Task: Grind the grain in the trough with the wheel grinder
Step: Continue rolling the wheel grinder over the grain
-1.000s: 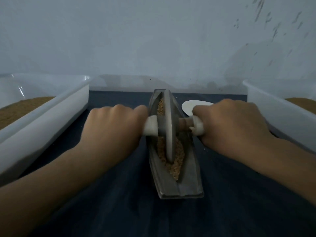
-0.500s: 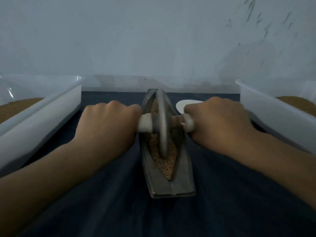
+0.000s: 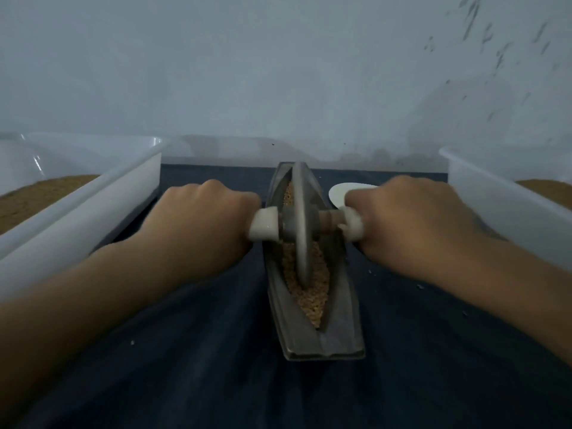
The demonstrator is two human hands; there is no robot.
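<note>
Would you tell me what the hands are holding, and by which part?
The wheel grinder, by its white handles: left hand grips the left end, right hand the right end.

My only feed: head-worn wide-angle camera, facing forward and down, close above worktop (image 3: 201, 382). Left hand (image 3: 198, 224), right hand (image 3: 411, 224) flank wheel grinder (image 3: 299, 199) at frame centre; wall (image 3: 278, 72) fills upper half.

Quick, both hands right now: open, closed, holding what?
Left hand: closed, gripping the wheel grinder by its left handle.
Right hand: closed, gripping its right handle.
</note>
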